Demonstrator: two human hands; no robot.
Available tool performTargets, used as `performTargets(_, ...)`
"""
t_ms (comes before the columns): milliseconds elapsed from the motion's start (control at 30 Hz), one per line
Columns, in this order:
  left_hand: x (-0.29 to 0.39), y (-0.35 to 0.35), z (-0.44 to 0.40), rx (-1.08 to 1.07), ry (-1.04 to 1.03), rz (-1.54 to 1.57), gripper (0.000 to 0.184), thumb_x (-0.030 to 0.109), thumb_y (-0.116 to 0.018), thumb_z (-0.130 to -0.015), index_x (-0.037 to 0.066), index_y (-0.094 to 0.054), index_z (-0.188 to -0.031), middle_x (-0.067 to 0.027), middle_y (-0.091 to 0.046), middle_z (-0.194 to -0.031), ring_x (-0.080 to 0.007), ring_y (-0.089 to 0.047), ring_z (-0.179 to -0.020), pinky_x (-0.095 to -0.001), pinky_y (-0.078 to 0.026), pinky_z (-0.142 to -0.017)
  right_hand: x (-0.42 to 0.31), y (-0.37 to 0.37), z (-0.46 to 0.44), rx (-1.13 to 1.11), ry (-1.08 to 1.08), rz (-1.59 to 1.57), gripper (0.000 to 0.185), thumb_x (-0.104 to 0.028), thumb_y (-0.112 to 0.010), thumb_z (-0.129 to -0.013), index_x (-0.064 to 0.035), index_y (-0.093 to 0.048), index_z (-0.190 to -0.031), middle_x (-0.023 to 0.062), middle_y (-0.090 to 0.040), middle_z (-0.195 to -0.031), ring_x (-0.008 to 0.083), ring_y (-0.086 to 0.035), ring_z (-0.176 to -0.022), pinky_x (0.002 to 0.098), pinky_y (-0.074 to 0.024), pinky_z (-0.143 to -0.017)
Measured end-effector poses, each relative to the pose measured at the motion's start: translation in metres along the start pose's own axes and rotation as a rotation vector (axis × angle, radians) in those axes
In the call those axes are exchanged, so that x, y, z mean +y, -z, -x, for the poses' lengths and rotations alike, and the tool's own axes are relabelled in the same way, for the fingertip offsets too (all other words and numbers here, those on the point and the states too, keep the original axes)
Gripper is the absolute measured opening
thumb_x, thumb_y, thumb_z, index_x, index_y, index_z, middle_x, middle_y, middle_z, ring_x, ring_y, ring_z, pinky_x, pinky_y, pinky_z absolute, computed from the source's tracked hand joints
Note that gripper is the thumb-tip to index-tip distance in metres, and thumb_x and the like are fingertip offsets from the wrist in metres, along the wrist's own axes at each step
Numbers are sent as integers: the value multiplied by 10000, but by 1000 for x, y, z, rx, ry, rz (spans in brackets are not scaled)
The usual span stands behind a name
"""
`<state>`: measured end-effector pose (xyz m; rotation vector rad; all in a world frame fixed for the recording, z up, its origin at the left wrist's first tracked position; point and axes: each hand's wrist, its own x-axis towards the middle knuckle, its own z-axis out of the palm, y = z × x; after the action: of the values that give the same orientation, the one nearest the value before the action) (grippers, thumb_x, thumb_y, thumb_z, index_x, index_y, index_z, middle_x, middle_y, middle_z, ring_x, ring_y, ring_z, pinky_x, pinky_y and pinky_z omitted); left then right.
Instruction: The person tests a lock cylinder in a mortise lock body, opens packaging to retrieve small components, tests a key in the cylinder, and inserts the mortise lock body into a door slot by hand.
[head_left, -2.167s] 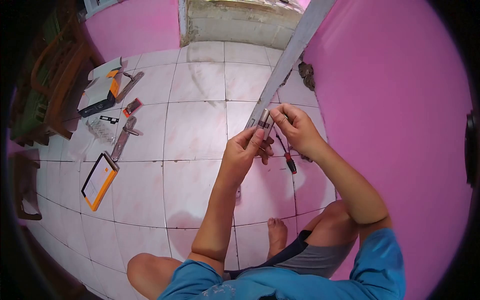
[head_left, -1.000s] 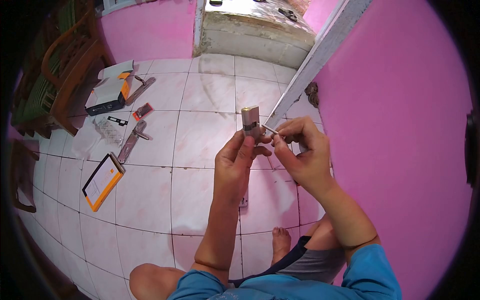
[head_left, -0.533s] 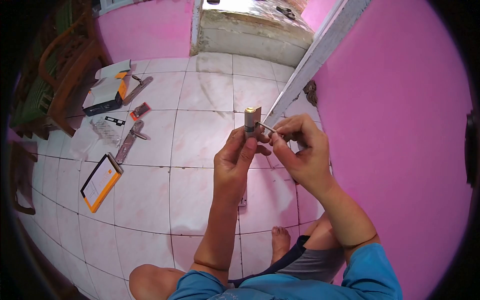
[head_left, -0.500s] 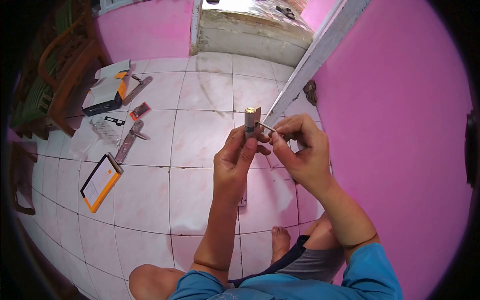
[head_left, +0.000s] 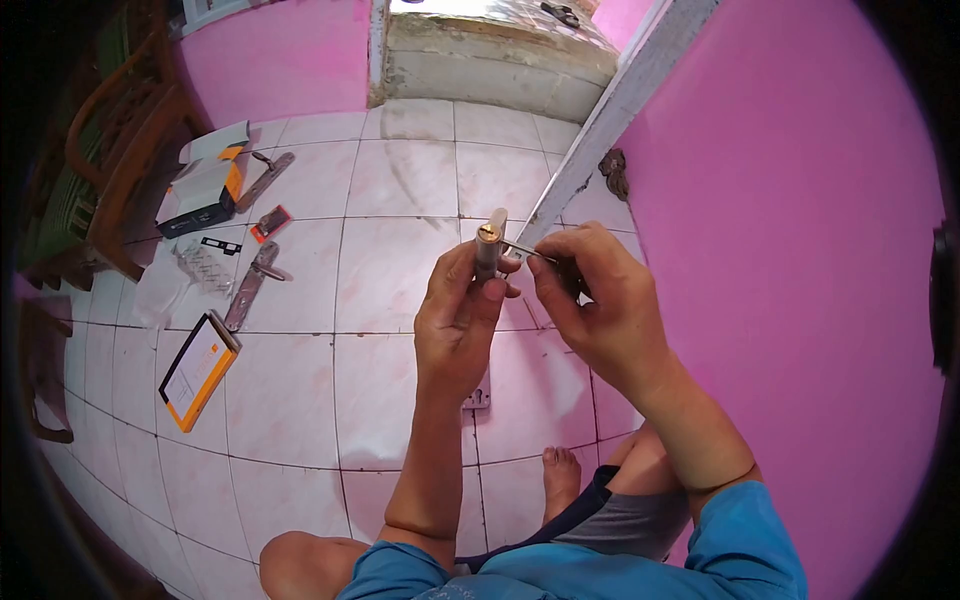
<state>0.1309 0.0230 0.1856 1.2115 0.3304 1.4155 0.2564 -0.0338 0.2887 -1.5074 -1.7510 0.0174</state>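
My left hand (head_left: pixel 455 325) grips a metal lock cylinder (head_left: pixel 489 250) upright, its brass keyhole end turned up toward me. My right hand (head_left: pixel 600 295) pinches a thin metal screw (head_left: pixel 521 247), whose far tip meets the side of the cylinder. Both hands are close together over the tiled floor, in front of the lower end of the door edge (head_left: pixel 620 115). Below my left hand, a metal lock part (head_left: pixel 478 399) lies on the floor, partly hidden by my wrist.
At the left lie an open box (head_left: pixel 203 195), two handle plates (head_left: pixel 250 288) (head_left: pixel 265 182), a small red packet (head_left: pixel 271 223), a black strike plate (head_left: pixel 221 245), clear plastic wrap (head_left: pixel 165 290) and an orange-edged box (head_left: pixel 198 370). A wooden bench (head_left: pixel 110 180) stands beyond; a pink wall (head_left: pixel 790 250) rises at right.
The cylinder has tilted so its brass end faces me more, and it sits slightly lower and further left. The screw first came to the cylinder's side. Earlier, my right fingers were at the cylinder itself.
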Motion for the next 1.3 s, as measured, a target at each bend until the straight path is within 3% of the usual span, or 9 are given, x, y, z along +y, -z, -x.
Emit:
performTargets(333,-5,1,-1,-34,-65,13,390,56,-558,-1029,4,-528,-1414,-116,-562,-1284,-198,-640,-1097,-324,-582,-872,1,-2,1,-11,17,59,88,-107,-650,-951,-44,-590,-968,124,-605,-839,347,-630,-657,424,-504,-576)
performTargets(667,-2,-1,0,-55,-79,-73,380,88,-575,-1027,-5,-546,-1395,-120,-564,-1281,-205,-653,-1092,-328,-591,-861,5,-1,1,-118,-162,159,248,-239,-538,-1034,-46,-521,-879,168,-599,-797,388,-605,-654,473,-471,-552)
performTargets(867,3,-9,0,-15,-47,-78,376,104,-574,-1030,1,-555,-1392,-117,-564,-1279,-195,-646,-1088,-316,-596,-847,1,-6,1,-104,-154,80,238,-261,-517,-1050,-44,-510,-953,180,-586,-804,422,-606,-688,489,-475,-585)
performTargets(1000,3,-7,0,-36,-66,-55,374,100,-573,-1030,-1,-558,-1389,-120,-564,-1283,-196,-648,-1080,-310,-595,-837,0,-1,0,-87,-79,108,283,-268,-511,-1056,-22,-518,-916,183,-582,-757,415,-592,-662,469,-469,-589)
performTargets(1067,1,-6,0,-49,-67,-58,373,94,-571,-1029,-4,-556,-1389,-121,-564,-1284,-197,-650,-1077,-310,-596,-833,-3,4,-1,-180,-291,-97,338,-277,-511,-1060,0,-526,-867,171,-586,-700,368,-577,-625,427,-465,-588)
performTargets(1100,0,-5,0,-60,-69,-61,373,89,-570,-1029,-7,-555,-1389,-121,-564,-1285,-198,-652,-1073,-309,-597,-830,-2,5,-3,-179,-291,-98,338,-277,-511,-1060,0,-526,-867,171,-586,-700,368,-577,-625,427,-465,-588)
performTargets(1167,0,-6,-1,-56,-89,-81,370,83,-568,-1028,-12,-554,-1386,-123,-564,-1285,-197,-654,-1067,-308,-598,-827,-2,8,-6,-265,-564,-341,377,-273,-524,-1057,20,-524,-820,166,-599,-673,327,-564,-610,397,-463,-596)
performTargets(1300,3,-8,-1,-27,-83,-164,345,80,-530,-1046,-25,-555,-1373,-128,-561,-1281,-202,-635,-1064,-335,-595,-798,-12,8,-5,-247,-497,-212,313,-262,-533,-1054,9,-540,-896,164,-623,-707,323,-609,-644,404,-477,-619)
